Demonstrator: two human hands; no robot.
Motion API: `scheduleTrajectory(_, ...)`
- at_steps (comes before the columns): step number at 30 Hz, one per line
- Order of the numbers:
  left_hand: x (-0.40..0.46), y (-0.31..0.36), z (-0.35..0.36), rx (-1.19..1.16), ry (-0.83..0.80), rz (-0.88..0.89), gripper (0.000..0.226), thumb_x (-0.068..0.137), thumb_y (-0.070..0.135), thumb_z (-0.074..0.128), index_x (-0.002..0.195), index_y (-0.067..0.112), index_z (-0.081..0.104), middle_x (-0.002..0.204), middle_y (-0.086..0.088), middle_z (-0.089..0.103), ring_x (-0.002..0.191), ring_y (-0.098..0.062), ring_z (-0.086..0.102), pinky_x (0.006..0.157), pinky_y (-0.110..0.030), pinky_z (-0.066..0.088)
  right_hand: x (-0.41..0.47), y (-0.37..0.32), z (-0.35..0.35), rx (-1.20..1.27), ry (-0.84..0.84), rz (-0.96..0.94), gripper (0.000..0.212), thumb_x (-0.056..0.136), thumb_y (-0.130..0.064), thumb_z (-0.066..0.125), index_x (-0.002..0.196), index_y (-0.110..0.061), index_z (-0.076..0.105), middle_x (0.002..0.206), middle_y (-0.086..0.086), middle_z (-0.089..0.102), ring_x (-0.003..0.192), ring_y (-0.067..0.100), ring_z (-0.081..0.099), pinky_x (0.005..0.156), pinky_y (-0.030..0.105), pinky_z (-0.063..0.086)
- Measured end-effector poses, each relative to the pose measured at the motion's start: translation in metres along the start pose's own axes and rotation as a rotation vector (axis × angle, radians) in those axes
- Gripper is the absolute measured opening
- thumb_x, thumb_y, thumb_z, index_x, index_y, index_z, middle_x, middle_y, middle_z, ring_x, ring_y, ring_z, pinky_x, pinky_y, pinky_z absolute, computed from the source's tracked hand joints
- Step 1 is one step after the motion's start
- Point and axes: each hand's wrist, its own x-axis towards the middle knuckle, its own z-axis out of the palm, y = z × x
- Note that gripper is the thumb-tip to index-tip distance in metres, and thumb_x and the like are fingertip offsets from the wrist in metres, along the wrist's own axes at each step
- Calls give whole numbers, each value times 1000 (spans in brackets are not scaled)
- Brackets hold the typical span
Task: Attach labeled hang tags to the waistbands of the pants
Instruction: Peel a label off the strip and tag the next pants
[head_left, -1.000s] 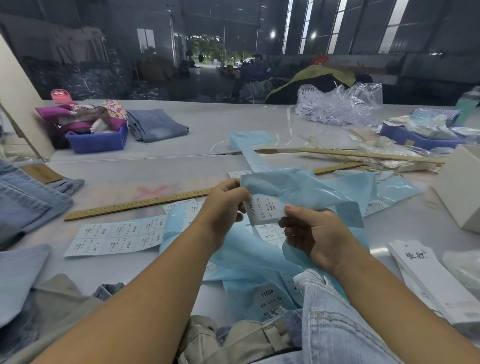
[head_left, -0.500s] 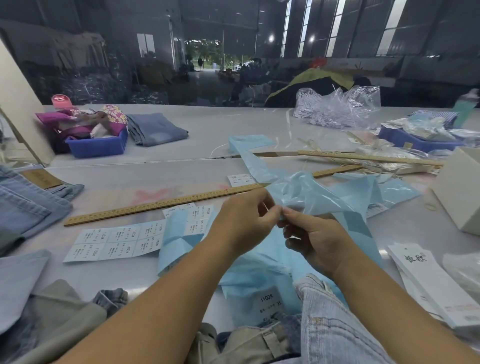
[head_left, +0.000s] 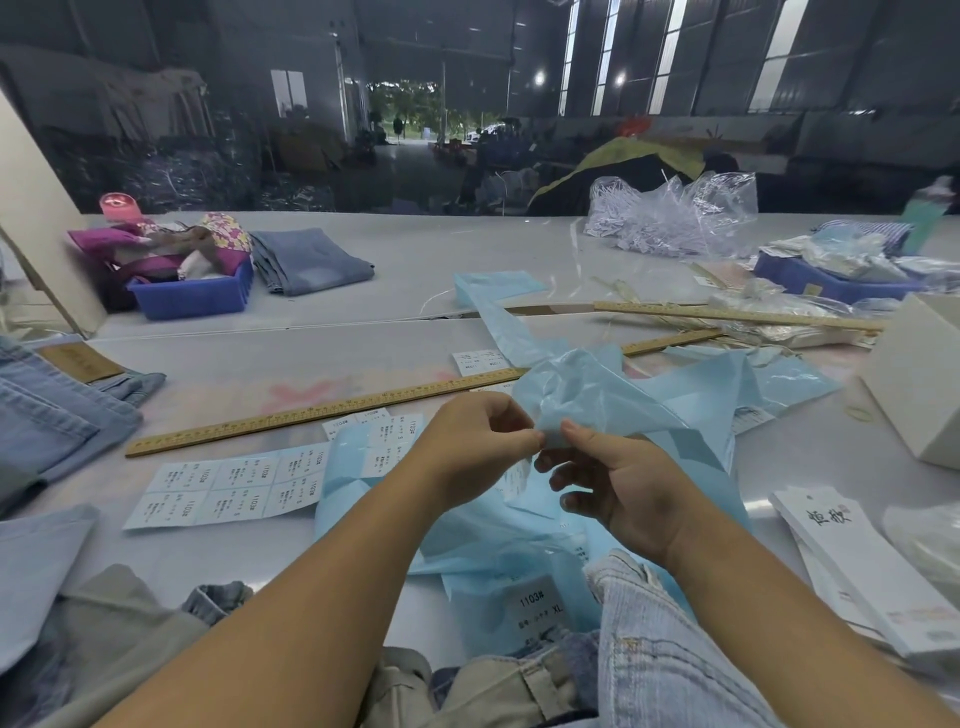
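Grey table (head_left: 415, 291) fills the view, a dim warehouse hall behind it. Over its middle, both hands meet at the fingertips. The left hand (head_left: 470, 444) has its fingers curled, thumb and forefinger pressed together on a corner of the pale blue backing sheet (head_left: 613, 400). The right hand (head_left: 621, 486) pinches the same corner from the other side with thumb and forefinger; its other fingers (head_left: 576, 501) are loosely bent below, and a white label (head_left: 519, 475) hangs just under the pinch, though whether a finger touches it cannot be told. The sheet billows up and away beyond the fingertips. Left of the left hand's knuckles lies a label sheet (head_left: 228, 488), and past them a ruler (head_left: 322, 413). Hang tags (head_left: 852, 561) lie to the right of the right wrist. Pants (head_left: 670, 660) lie beneath the right forearm, nearest the camera.
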Motion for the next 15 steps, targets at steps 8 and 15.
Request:
scheduleTrajectory(8,-1,-1,-1,25,-4,-23,21,78,38,77,74,19,68,72,5,70,64,-3,60,57,-16,49,1,0,-3,20,-38,24,31,96,-31,54,93,-13,79,84,9,70,68,16,61,61,28,49)
scheduleTrajectory(15,-4,4,2,216,52,4,11,75,29,68,69,21,63,68,5,62,65,-9,55,55,-23,43,2,5,-3,-69,-51,41,32,100,-31,50,101,-15,78,85,6,71,68,14,61,62,28,49)
